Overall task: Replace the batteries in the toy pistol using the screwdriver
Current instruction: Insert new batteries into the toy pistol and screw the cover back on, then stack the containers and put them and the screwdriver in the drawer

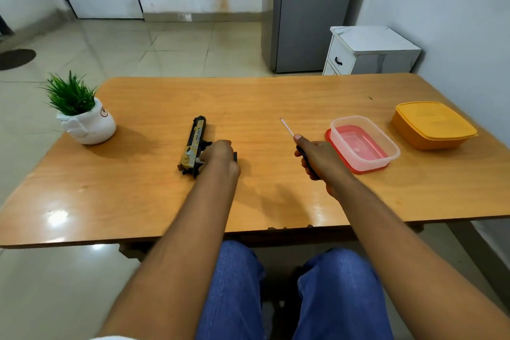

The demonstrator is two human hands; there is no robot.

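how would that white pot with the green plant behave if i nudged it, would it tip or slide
The rounded white ceramic pot with the green grassy plant looks squat and wide-bottomed, so it would probably slide rather than tip. The glossy orange-brown wooden table may let it skid easily. It sits near the table's left edge, so a push that way might send it off.

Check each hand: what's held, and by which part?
Right hand grips the thin metal-shafted screwdriver by its dark handle, shaft pointing away. Left hand holds the black-and-gold toy pistol at its grip end, lying on the wooden table.
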